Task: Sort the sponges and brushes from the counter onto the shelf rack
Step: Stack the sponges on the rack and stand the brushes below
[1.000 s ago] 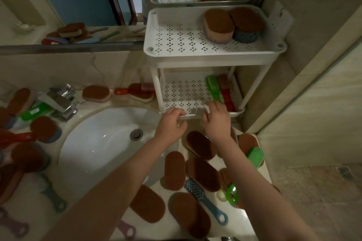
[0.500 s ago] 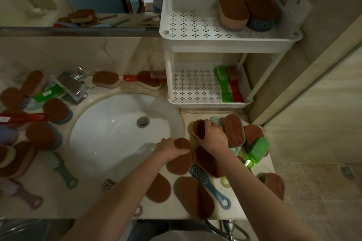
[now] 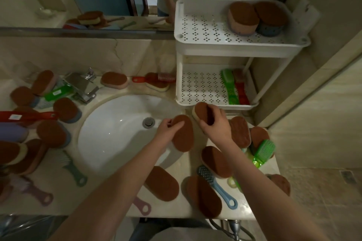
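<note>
my left hand (image 3: 167, 133) grips one brown sponge (image 3: 183, 137) by its side, over the sink (image 3: 117, 133) edge. my right hand (image 3: 216, 126) curls around a second sponge (image 3: 201, 111). the rack (image 3: 211, 106) stands just beyond these fingers, not touching.

The left sponge (image 3: 183, 135) and the right sponge (image 3: 201, 112) each have a brown face that looks rough, fibrous and matt, and the right one shows a pale soft foam body under it. The rack (image 3: 225, 50) is of white matt plastic, while the green brush (image 3: 264, 150) is of glossy half-clear plastic and the blue brush (image 3: 215, 186) of smooth opaque plastic. The sink (image 3: 117, 133) looks like white glossy ceramic, the tap (image 3: 83, 86) is of shiny chromed metal, and the counter (image 3: 56, 178) is smooth beige stone with a light shine.
</note>
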